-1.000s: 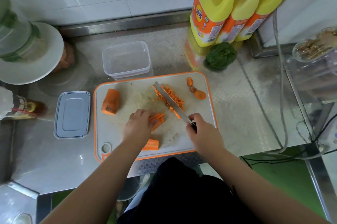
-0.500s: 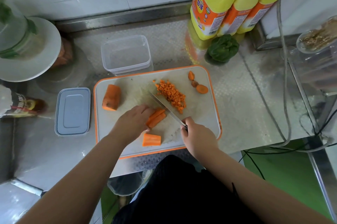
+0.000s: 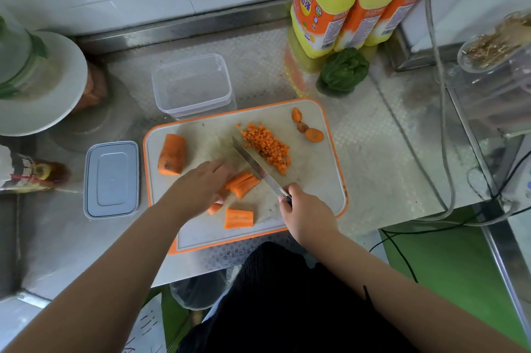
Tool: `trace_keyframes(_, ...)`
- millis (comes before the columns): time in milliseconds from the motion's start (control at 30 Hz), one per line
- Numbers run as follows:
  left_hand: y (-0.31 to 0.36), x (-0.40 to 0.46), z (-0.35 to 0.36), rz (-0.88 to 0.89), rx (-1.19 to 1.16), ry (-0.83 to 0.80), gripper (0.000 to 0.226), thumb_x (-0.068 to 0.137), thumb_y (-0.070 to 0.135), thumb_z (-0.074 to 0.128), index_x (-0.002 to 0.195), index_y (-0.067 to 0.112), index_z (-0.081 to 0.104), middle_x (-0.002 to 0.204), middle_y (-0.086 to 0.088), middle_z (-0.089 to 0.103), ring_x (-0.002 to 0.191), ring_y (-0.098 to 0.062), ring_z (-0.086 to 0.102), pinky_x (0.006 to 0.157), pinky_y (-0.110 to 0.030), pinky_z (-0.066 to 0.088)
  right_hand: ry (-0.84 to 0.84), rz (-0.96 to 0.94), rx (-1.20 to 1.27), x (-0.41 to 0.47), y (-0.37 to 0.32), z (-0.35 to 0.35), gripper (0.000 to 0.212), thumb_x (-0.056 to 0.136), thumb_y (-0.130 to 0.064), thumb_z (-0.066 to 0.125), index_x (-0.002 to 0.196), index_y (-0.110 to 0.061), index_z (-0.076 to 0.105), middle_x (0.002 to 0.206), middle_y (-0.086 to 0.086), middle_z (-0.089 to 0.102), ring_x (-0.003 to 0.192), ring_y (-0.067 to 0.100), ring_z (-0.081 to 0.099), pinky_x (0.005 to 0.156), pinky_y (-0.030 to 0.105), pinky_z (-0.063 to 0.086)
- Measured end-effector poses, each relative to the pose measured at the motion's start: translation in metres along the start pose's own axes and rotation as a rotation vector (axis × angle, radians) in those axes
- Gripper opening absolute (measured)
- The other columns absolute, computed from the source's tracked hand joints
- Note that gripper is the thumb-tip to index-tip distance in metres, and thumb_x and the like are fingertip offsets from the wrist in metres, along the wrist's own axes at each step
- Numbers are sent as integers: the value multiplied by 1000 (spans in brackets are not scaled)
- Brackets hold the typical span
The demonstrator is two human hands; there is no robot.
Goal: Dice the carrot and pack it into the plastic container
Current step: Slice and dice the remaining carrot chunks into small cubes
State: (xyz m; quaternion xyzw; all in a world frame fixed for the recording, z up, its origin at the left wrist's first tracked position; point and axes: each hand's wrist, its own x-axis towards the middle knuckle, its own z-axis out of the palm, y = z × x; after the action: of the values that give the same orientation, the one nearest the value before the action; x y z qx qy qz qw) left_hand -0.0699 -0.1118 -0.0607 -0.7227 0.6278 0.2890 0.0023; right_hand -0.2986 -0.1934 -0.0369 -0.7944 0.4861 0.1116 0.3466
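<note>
Right hand grips the steel-bladed knife by its handle over the bundle of orange carrot sticks on the orange-rimmed white cutting board, left hand pressing them down; advise fingertips tucked, even crosswise cuts.

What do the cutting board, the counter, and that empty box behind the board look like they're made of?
Cutting board: seemingly plastic, matte off-white with a moulded orange rim and scuffed face. Counter: looks like stainless steel, shiny, embossed with a fine dotted pattern. Container: clear plastic, see-through walls with rounded corners.
</note>
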Motion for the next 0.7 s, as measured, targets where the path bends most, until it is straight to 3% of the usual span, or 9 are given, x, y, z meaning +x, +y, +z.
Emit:
trace_keyframes(300,-3,22,-5,21,97,-75,57,80,35,75,131,24,50,120,3,55,111,-19,52,85,-32,45,-35,10,-1,-6,-13,7,22,101,-34,38,108,-16,46,84,5,65,78,29,62,61,33,42)
trace_keyframes(500,24,5,5,-165,-158,10,88,69,52,81,139,13,43,133,-2,43,125,-21,38,102,-34,37,-19,39,33,-5,-11,3,23,100,-35,40,107,-14,47,84,7,65,80,30,62,64,35,44)
trace_keyframes(600,50,6,20,-286,-84,97,74,83,53,68,137,12,40,133,-6,39,125,-24,35,99,-39,43,-57,32,50,-4,-14,2,24,101,-35,39,109,-13,47,89,8,66,83,30,62,66,35,45)
trace_keyframes(700,65,8,26,-379,3,141,56,93,44,57,134,12,38,133,-6,37,126,-25,35,93,-36,44,-67,18,64,-4,-17,2,25,101,-35,38,109,-13,46,90,8,65,83,31,62,64,34,42)
